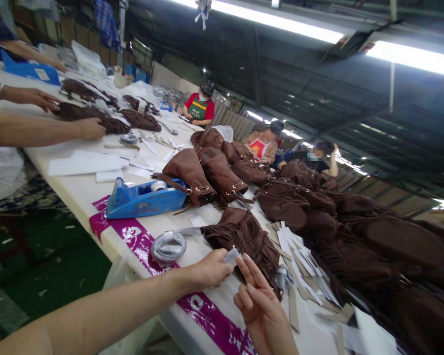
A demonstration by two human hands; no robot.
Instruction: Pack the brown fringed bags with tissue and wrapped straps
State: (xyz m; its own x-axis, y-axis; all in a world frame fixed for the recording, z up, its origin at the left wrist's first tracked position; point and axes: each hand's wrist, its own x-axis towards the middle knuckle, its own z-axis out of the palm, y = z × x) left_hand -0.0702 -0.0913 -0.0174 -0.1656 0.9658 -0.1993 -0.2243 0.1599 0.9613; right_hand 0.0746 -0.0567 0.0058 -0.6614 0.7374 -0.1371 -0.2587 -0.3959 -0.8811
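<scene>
Two hands of another person (91, 128) rest on dark brown pieces far to the left of the fringed bag (244, 234), up along the long white table (81, 190). A blue tape holder (144, 198) sits to the left of the fringed bag and a bit farther back. A roll of grey cord (168, 247) lies just left of the bag, on a pink plastic sheet (133, 236).

Next comes the left hand (209, 270), at the near left corner of the bag. Its thumb and fingers are pinched shut on a small white piece (232, 256). The piece sticks out of the fingers to the right, toward the bag, and it looks like it touches the bag's fringe. It is too small to tell which way its long side runs.

The right hand (261, 305) is just in front of the bag. Its fingers are straight and open and hold nothing. The fingertips point up at the white piece and are very close to it. The left hand is the nearer one, since it has the piece.

White paper strips (299, 261) lie just right of the bag. A big pile of brown bags (355, 231) fills the table farther right. Nothing sits between the two hands and the bag.
</scene>
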